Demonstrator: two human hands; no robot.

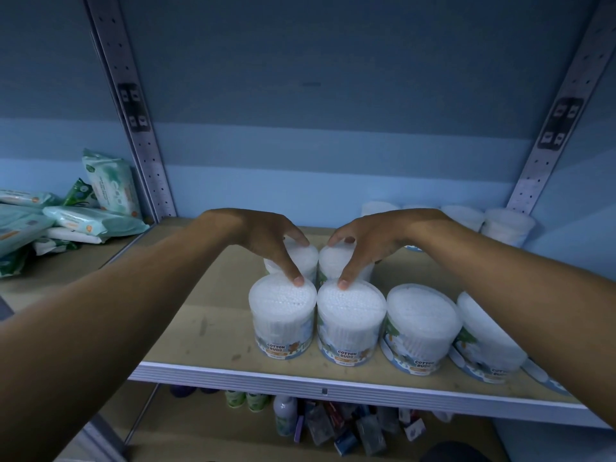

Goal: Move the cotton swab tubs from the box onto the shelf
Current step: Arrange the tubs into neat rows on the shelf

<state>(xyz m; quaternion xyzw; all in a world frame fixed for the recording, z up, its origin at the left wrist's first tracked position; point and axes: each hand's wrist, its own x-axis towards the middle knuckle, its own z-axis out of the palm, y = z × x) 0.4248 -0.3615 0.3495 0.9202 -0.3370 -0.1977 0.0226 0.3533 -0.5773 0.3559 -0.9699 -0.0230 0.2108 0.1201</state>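
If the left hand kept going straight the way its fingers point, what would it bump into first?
The left hand already grips a second-row tub; its fingers point down and forward, so they would probably meet the shelf, though depth is unclear.

I see a blue back panel (316, 95) at twelve o'clock, in dim bluish light, flanked by perforated metal uprights: the left upright (133, 121) at ten, the right upright (560, 121) at two.

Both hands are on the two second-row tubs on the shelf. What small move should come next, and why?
Probably let go and draw both hands back. The left hand and right hand hold two tubs already standing on the shelf behind the front row.
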